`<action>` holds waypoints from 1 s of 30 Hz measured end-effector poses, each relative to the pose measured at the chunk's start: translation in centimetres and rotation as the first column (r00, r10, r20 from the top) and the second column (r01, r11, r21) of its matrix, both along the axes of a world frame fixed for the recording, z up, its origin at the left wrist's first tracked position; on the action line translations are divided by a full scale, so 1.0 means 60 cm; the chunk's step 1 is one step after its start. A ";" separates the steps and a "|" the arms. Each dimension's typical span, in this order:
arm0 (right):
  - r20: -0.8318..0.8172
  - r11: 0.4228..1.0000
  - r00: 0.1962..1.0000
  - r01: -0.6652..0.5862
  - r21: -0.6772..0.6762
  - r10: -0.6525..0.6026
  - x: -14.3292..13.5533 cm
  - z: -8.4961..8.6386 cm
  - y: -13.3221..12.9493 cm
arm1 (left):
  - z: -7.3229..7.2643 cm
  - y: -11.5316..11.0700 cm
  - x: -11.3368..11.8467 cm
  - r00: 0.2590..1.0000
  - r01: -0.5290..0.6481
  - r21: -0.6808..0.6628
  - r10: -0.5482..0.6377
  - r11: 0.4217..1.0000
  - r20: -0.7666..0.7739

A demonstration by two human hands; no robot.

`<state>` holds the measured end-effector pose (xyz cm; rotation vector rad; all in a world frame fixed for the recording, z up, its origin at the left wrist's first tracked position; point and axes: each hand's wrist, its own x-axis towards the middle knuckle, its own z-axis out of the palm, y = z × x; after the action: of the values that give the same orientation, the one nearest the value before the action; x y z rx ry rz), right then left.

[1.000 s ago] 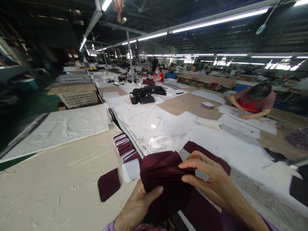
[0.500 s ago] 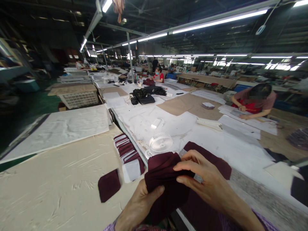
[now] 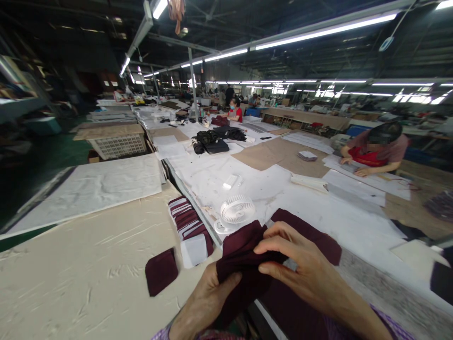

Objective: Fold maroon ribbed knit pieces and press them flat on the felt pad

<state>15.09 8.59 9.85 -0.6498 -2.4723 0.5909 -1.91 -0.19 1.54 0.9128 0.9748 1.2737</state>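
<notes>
- My left hand (image 3: pixel 205 295) grips a bunched maroon cloth (image 3: pixel 244 252), thumb pressed on its front, the other fingers hidden behind it.
- My right hand (image 3: pixel 307 267) is half curled; thumb and forefinger tips touch the folds, slightly apart, and I cannot tell whether they pinch.
- The cloth is raised in front of me; its top edge appears just below a white fan (image 3: pixel 238 210), leaving little room there.
- To the left, a wide stretch of wrinkled cream sheet (image 3: pixel 92 255) surrounds a loose maroon piece (image 3: pixel 161 272).
- A row of maroon and white pieces (image 3: pixel 186 219) runs beside the grey edge of the white worktop (image 3: pixel 276 193).
- Beyond my right fingers lies a long maroon panel (image 3: pixel 316 238), with white worktop stretching past it.
</notes>
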 end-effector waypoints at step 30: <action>-0.073 0.953 0.978 0.173 -0.249 -0.196 0.042 -0.126 -0.027 | -0.032 0.011 0.014 0.924 -0.269 -0.073 0.279 0.960 0.262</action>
<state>17.63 6.97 2.26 -0.9133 -2.2369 0.8371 -1.07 0.45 -0.36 0.5659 0.9253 1.5666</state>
